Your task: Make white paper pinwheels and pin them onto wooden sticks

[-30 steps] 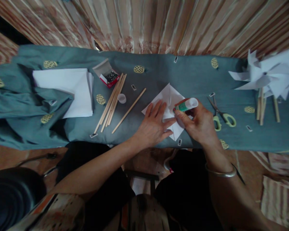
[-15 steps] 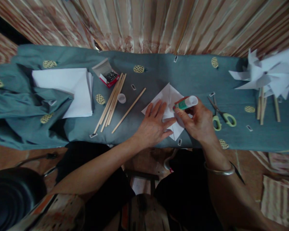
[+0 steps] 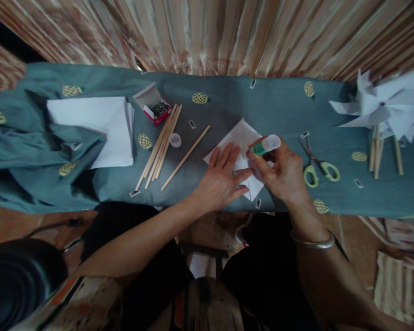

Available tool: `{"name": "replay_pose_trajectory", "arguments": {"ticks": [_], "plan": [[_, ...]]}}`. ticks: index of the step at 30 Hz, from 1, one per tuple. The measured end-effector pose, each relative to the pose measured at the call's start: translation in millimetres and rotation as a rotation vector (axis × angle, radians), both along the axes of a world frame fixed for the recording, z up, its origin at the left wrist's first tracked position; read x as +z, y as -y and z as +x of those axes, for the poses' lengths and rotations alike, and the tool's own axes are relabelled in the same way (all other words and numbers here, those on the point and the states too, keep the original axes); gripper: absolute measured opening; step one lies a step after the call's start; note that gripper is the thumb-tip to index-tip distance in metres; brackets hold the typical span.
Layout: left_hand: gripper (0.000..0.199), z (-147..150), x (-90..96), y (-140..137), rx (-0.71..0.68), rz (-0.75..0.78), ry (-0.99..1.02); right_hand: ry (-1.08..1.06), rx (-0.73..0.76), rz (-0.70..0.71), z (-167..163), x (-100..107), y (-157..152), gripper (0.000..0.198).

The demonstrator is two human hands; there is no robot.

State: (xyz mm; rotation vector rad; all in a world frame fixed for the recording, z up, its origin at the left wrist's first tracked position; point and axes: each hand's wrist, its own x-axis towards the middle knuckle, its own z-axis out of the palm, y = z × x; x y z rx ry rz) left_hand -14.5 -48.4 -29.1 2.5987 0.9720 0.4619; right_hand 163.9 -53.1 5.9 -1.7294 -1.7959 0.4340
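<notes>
Shifted slightly leftward, a glue stick (image 3: 263,145) angled over folded paper (image 3: 236,133), pinched in the narrow grip of the right hand (image 3: 284,170). The left hand (image 3: 219,179) lay spread on the paper, apparently holding it flat against the bench (image 3: 286,110). Scissors (image 3: 317,161) sat just right, wooden rods (image 3: 163,148) left.

The left hand (image 3: 218,181) lies spread on folded paper (image 3: 233,137); the right hand (image 3: 285,172) holds a glue stick (image 3: 262,145) over it. Scissors (image 3: 315,159) lie just right; sticks (image 3: 160,138), a cap (image 3: 175,140) and a box (image 3: 163,118) lie left.
</notes>
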Motion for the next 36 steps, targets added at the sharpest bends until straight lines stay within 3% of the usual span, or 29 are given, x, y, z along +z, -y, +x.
{"name": "replay_pose_trajectory", "arguments": {"ticks": [19, 36], "plan": [[0.047, -0.1, -2.9, -0.2, 0.001, 0.012, 0.014, 0.034, 0.029, -0.003, -2.4, -0.4, -2.4, 0.040], [0.051, -0.3, -8.8, -1.0, -0.004, 0.031, 0.043, 0.033, 0.067, -0.024, 3.4, -0.1, 4.4, 0.033]]}}
